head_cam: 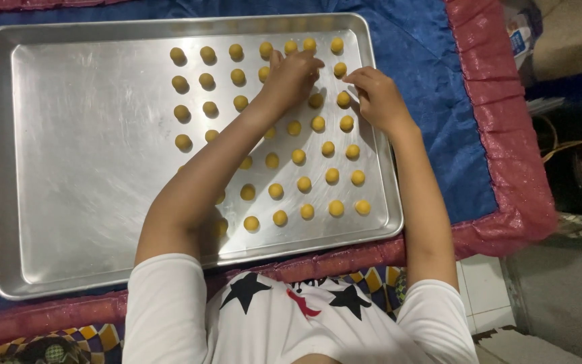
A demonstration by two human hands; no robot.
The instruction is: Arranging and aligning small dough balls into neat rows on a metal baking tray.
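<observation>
Both hands, left hand and right hand, pinch small yellow dough balls, spaced in rows on the shiny rectangular metal baking tray.

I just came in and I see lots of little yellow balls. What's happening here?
A person in a white shirt leans over a big metal tray on a blue cloth. Rows of small yellow dough balls fill its right side. The left hand and right hand are both at the top rows, fingers bent over the balls there.
</observation>
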